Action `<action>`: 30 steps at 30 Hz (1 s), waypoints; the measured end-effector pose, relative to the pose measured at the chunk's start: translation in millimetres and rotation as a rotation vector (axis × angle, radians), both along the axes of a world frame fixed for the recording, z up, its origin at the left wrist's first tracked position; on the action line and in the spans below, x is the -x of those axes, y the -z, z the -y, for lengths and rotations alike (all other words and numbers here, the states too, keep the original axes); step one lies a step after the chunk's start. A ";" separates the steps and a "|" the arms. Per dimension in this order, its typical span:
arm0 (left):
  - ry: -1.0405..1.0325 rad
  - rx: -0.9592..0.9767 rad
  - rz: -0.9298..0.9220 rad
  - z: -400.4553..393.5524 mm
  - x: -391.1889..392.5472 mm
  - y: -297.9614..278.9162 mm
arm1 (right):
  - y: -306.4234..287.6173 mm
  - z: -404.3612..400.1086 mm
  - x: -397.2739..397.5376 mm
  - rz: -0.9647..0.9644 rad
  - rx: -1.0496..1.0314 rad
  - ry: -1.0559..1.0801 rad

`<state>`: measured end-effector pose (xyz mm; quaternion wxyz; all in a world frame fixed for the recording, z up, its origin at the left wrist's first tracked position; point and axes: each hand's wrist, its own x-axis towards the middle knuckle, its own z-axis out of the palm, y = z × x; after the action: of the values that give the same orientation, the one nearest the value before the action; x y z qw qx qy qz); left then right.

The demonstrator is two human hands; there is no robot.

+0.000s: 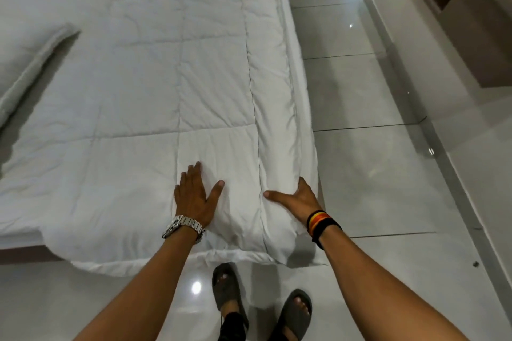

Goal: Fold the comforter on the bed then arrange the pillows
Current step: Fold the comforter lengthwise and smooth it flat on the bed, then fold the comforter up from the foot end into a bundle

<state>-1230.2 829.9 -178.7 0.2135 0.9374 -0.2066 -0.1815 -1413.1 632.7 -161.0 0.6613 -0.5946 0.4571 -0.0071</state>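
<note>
So the white comforter (144,86) is spread flat over the bed, filling everything from about 9 to 1 o'clock, and its near edge droops off the bed end right in front of my feet. My left hand (194,196) lies palm down on it at roughly 6 o'clock, fingers together and thumb splayed wide, gripping nothing. My right hand (297,199) is over at 5 o'clock on the comforter's right border, thumb stretched out across the top and fingers curled over the edge out of sight. One pillow (25,63) sits at 9 o'clock.
</note>
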 end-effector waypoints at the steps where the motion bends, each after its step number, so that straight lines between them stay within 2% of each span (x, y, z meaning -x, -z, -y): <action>1: -0.004 0.005 -0.008 0.5 2.5 -2.6 | -2.3 -3.3 -0.2 -0.009 0.006 -0.013; 6: 0.017 0.105 0.048 -1.4 15.7 -2.2 | 1.9 -10.2 25.0 0.059 0.106 0.285; 9: 0.132 0.067 0.031 -18.4 25.3 3.4 | 19.2 -21.2 52.6 -0.136 0.189 0.274; 12: 0.189 0.065 0.106 -54.9 12.8 8.0 | 27.7 -42.0 47.3 -0.265 0.277 0.231; 13: 0.176 0.059 0.149 -73.3 7.8 8.6 | 30.9 -53.8 46.6 -0.309 0.376 0.215; 16: -0.078 0.067 0.256 -133.2 -20.7 13.1 | 38.5 -95.1 44.2 -0.395 0.728 0.103; 18: -0.311 0.039 0.216 -175.1 -48.1 19.2 | 43.0 -109.5 29.7 -0.385 0.823 -0.016; 20: -0.453 0.013 0.158 -211.2 -74.5 24.5 | 46.3 -116.3 13.6 -0.372 0.802 0.021; 24: -0.556 0.079 0.096 -247.8 -114.5 34.1 | 60.6 -106.6 10.5 -0.364 0.646 0.384; 27: -0.700 0.176 0.059 -259.1 -120.0 40.8 | 74.7 -98.4 23.1 -0.374 0.492 0.461; 30: -0.794 0.321 0.062 -269.5 -126.2 42.2 | 77.7 -90.0 24.5 -0.349 0.451 0.491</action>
<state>-1104.1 1099.4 -220.9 0.4037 0.9041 0.1383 -0.0227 -1437.6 722.7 -238.7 0.4045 -0.5903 0.6789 -0.1642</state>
